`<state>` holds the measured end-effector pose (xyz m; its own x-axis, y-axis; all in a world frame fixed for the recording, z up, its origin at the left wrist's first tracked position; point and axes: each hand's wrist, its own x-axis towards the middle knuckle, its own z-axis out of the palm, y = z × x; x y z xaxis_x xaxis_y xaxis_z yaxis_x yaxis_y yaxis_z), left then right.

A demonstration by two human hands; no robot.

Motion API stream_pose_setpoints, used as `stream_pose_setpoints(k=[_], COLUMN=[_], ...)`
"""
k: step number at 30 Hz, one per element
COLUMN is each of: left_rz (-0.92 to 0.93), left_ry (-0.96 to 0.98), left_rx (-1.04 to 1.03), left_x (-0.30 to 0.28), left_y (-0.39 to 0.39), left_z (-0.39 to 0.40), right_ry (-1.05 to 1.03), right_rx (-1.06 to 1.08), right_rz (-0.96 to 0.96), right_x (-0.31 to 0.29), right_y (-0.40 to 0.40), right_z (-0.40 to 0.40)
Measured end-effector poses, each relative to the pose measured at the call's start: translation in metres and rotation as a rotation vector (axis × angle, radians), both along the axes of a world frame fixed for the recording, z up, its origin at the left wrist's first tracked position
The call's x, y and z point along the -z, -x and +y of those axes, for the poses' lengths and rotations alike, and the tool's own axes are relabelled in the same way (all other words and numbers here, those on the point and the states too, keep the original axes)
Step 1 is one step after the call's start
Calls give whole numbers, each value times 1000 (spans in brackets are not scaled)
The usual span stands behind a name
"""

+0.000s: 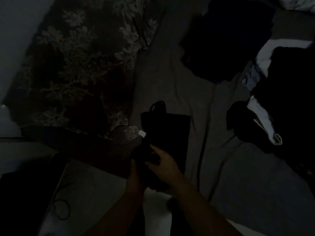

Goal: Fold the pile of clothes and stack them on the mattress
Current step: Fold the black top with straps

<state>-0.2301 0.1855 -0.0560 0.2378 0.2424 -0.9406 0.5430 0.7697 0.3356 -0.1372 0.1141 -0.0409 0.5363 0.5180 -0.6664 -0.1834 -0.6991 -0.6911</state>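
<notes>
Dimly, both hands — fingers curled — grip a black garment, long axis pointing away.

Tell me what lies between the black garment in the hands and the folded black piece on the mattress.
Nothing visible. Both hands, left hand and right hand, hold the black garment right at the near edge of the folded black piece on the grey mattress. The frame is very dark, so small items could be missed.
</notes>
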Motion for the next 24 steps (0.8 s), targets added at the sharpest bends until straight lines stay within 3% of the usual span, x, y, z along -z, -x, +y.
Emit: stream_pose_setpoints(k=[2,5,8,10,12,14,17,21,24], left_rz=[26,80,191,336,414,368,69,-18,9], left_ry=[-207,-453,-529,-529,-564,-662,-687,-385,-178], left_rx=[98,415,628,843,932,819,551,452,439], left_x=[4,9,15,15,18,18,15,22,18], left_y=[0,-3,-5,-8,-8,-12,-33,-75,-103], left_z=[8,13,15,16,19,23,34,48,56], right_ry=[25,163,191,194,202,203,195,8,-70], right_rx=[133,336,468,504,513,525,487,440,559], right_rz=[-113,-276,-300,-244,-156,-86,-11,191,278], right_x=[1,11,26,33,43,51,52,41,34], right_y=[2,-9,-32,-47,-57,-63,-67,-71,-77], right_z=[-16,-48,-70,-72,-72,-68,-66,-62,-57])
